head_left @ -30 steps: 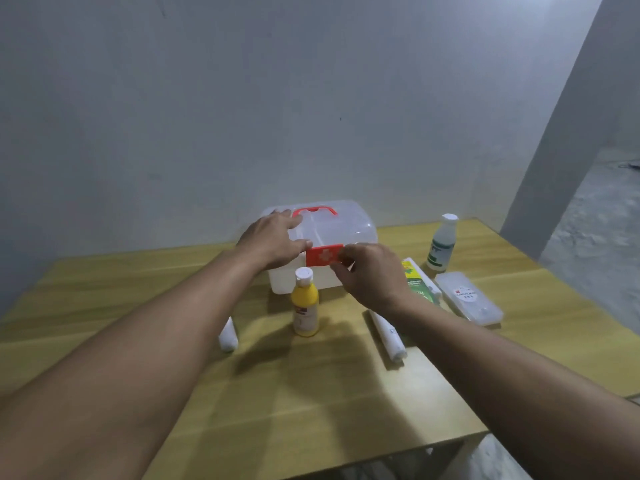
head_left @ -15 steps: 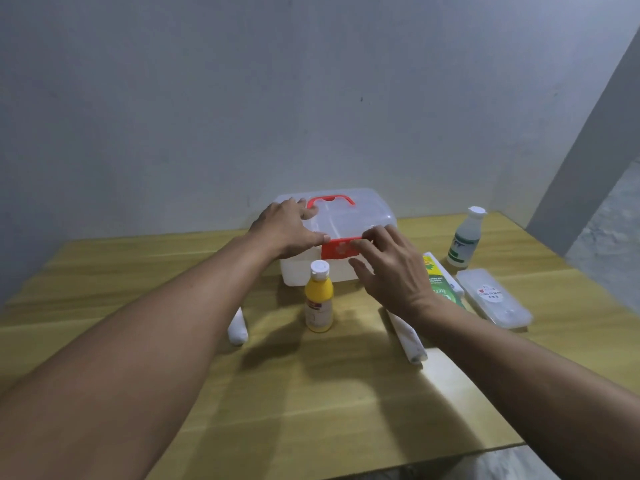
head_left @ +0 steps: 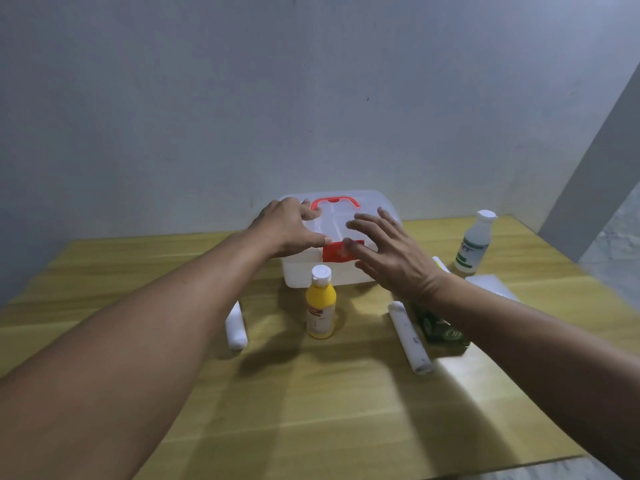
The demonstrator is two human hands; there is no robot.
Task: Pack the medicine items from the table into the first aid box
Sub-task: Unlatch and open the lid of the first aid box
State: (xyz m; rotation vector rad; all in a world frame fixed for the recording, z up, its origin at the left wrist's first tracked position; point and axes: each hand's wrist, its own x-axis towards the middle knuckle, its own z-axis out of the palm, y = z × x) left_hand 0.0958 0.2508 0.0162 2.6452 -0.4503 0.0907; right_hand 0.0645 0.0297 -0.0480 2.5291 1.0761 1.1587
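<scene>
First aid box [head_left: 313, 271] of translucent white plastic at desk [head_left: 311, 410] centre, lid down, red handle [head_left: 335, 201] on top, red latch [head_left: 337, 252] at front; contents impossible to make out through cloudy walls. Left hand [head_left: 289, 226] pressed on lid, thumb touching latch. Right hand [head_left: 388, 252] open, fingers spread over lid's right part. Yellow bottle [head_left: 320, 306] upright just before box. White roll [head_left: 236, 325] lying at left, longer white tube [head_left: 410, 337] at right. Green carton [head_left: 440, 329] and flat clear case [head_left: 488, 284] largely hidden by right forearm. White-capped clear bottle [head_left: 475, 242] upright at far right, label blurred.
</scene>
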